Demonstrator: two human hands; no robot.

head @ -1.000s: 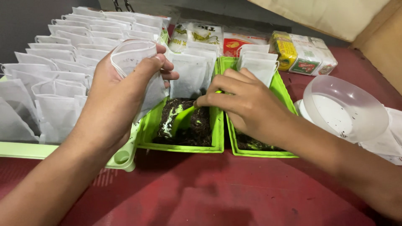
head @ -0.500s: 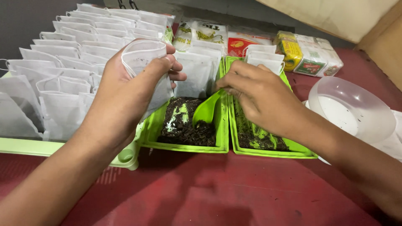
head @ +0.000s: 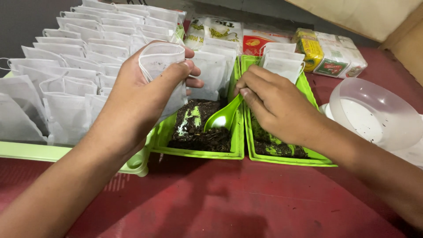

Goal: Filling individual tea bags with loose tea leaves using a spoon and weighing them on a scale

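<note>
My left hand (head: 139,99) holds a small white mesh bag (head: 162,61) upright with its mouth spread open, above the left edge of a green tray (head: 198,152) of dark loose tea. My right hand (head: 275,103) grips the handle of a green plastic spoon (head: 224,117), its bowl hanging empty just over the dark leaves in that tray. A second green tray (head: 288,158) with dark leaves lies under my right hand. More white bags stand at the backs of both trays.
Rows of filled white bags (head: 66,66) stand in a pale green tray (head: 26,150) at the left. Printed tea packets (head: 330,53) lie at the back. A clear plastic bowl (head: 374,114) sits at the right on the red table (head: 246,198).
My right hand has lifted out of the middle tray, and the green spoon now shows in its grip over the leaves. My left hand keeps the open bag in the same place.
</note>
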